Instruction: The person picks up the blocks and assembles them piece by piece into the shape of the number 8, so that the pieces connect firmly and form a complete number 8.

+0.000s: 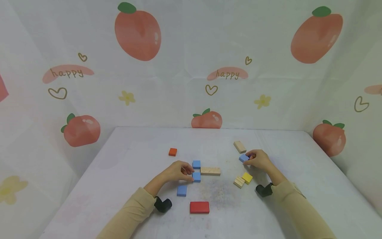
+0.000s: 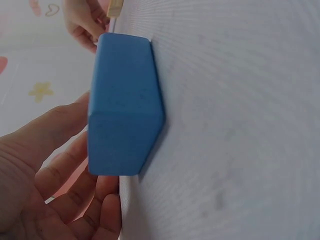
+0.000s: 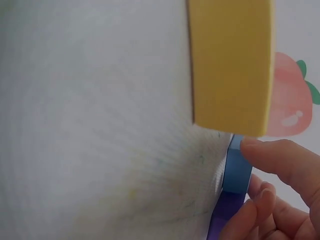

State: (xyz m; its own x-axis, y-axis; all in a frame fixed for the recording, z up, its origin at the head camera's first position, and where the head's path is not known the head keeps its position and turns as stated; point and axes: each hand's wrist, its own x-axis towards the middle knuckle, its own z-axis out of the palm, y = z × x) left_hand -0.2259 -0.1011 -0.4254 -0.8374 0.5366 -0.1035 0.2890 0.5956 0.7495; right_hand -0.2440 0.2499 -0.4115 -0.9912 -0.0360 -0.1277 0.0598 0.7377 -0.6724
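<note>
My left hand (image 1: pixel 176 171) has its thumb and index finger at the near and far left corners of a blue block (image 1: pixel 196 177), pinching it. Just beyond lies a second blue block (image 1: pixel 196 164), and a long wooden block (image 1: pixel 210 171) extends to the right. Farther right, my right hand (image 1: pixel 259 160) pinches another blue block (image 1: pixel 243 158) lying on the table. Its thumb (image 3: pixel 270 152) presses the edge of that block in the right wrist view. A large blue block (image 2: pixel 125 100) fills the middle of the left wrist view, hiding the left fingertips.
Closer to the front lie a blue block (image 1: pixel 181 191) and a red block (image 1: pixel 199 207). An orange-red block (image 1: pixel 172 152) sits far left. A yellow block (image 1: pixel 247 178) meets a striped wooden block (image 1: pixel 239 182) below the right hand; a plain wooden block (image 1: pixel 239 146) lies beyond it.
</note>
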